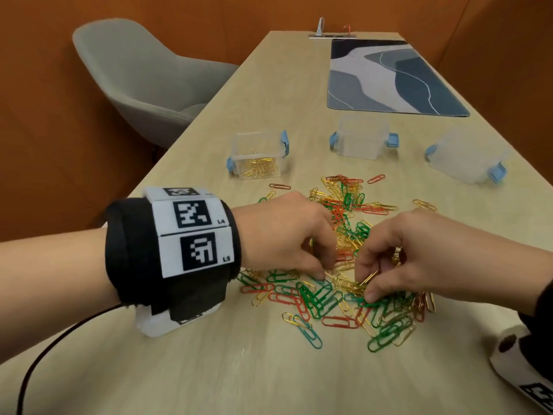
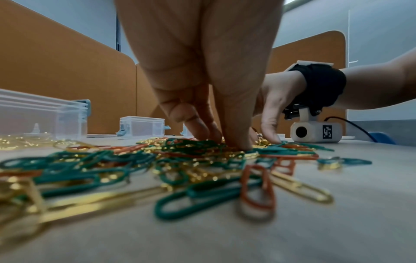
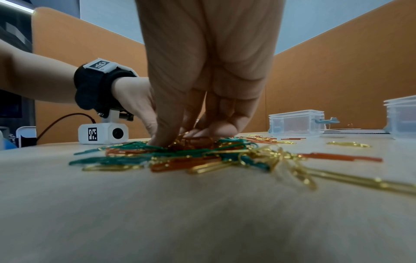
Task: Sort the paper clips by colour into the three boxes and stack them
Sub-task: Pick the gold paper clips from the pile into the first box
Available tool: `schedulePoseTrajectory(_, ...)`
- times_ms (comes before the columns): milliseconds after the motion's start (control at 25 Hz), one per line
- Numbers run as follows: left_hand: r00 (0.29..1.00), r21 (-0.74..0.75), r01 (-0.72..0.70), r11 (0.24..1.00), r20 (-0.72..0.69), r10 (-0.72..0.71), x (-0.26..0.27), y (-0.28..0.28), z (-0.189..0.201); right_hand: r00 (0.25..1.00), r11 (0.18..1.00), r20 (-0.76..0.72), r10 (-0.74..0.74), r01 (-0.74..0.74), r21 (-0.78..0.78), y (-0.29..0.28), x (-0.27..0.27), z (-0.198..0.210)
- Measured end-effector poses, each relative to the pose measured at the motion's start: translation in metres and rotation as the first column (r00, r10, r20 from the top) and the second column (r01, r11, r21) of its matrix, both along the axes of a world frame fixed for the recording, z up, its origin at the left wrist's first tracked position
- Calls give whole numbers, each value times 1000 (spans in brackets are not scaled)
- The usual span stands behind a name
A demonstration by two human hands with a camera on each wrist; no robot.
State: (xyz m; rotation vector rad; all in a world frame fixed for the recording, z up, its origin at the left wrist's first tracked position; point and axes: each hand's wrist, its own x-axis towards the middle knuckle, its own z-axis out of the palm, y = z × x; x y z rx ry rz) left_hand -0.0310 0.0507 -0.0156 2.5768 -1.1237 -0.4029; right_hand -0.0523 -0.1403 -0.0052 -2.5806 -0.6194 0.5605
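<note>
At nine o'clock on the pale wood-grain table (image 1: 209, 369), the left hand (image 1: 281, 232) arches over the paper clip heap (image 1: 338, 283), its fingers curled and their tips pressed into the tangle; whether they actually pinch a clip I cannot tell. Beyond it, at eleven o'clock, the left clear box (image 1: 257, 155) already holds gold clips, probably set within easy reach of that hand. At the centre lies the heap itself: thin wire loops, some glossy gold metal, others coated green or red, interlocked so they likely need teasing apart. At twelve o'clock the middle box (image 1: 362, 137), frosted plastic with blue latches, looks empty. At three o'clock the right hand (image 1: 404, 253) pinches a bunch of gold clips (image 1: 363, 281) between thumb and fingertips, seemingly gathering one colour. At one o'clock the right box (image 1: 466, 158) sits tilted and apparently empty.
</note>
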Motion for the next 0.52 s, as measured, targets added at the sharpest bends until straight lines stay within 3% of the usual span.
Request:
schedulePoseTrajectory(240,996,72,-91,993,28,89,-1,10,-1,999,1000,35,5,-5,-8,-1,0,0)
schedulePoseTrajectory(320,991,21,-120,993,61,119,-1,12,0,997,999,72,-30,28,24,-1,0,1)
schedulePoseTrajectory(440,998,-83,-45,996,51,49,-4,9,3,982,992,151,-111,101,72,-2,1,1)
schedulePoseTrajectory(520,1000,-56,20,998,11,-20,-6,2,1,972,984,168,-164,151,92,-2,2,0)
